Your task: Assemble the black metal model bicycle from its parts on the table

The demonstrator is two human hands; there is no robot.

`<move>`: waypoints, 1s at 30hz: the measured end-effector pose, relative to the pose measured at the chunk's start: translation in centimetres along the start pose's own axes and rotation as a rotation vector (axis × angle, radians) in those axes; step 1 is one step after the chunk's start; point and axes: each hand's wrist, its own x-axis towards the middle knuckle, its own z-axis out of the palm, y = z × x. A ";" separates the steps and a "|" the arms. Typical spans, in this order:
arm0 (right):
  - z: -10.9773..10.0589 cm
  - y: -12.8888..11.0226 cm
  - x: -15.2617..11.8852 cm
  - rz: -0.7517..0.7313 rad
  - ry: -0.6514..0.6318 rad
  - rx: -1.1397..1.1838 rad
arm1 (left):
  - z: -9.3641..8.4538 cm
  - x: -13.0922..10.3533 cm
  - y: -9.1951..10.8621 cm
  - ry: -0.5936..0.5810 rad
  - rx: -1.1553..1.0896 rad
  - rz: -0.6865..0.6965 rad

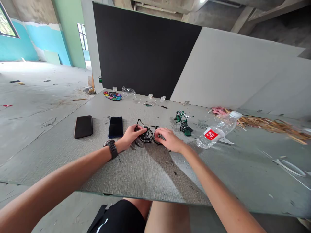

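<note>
A black miniature bicycle (146,136) lies low over the table in front of me, its spoked wheels showing. My left hand (131,136), with a dark watch (111,148) on the wrist, pinches it near one wheel with the thumb and fingers. Curled over another small spoked wheel (159,139) is my right hand (168,139), fingertips closed around its rim. Whether both wheels belong to one joined frame I cannot tell, since my fingers cover parts. To the right stands a green miniature bicycle (182,120), apart from both hands.
Two dark phones, one (83,126) and another (115,127), lie left of my hands. A clear water bottle (217,131) leans on the right. Behind are a paint palette (112,95) and clear plastic packaging (129,92). Wood strips (269,124) litter the right side.
</note>
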 end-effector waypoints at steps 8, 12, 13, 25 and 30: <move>0.6 -1.2 4.2 0.046 0.226 0.386 | -0.1 0.1 -0.3 0.092 -0.149 -0.032; 2.3 -1.1 5.3 0.104 0.377 0.429 | 0.1 0.1 -0.2 0.132 -0.188 -0.025; 2.8 -1.1 5.3 0.121 0.411 0.427 | 0.2 0.1 -0.2 0.139 -0.192 -0.022; 4.6 -1.8 2.6 0.078 0.304 0.231 | 0.0 0.1 -0.6 0.121 -0.172 0.016; 4.6 -1.6 2.6 0.064 0.319 0.216 | 0.0 0.1 -0.7 0.081 -0.189 0.010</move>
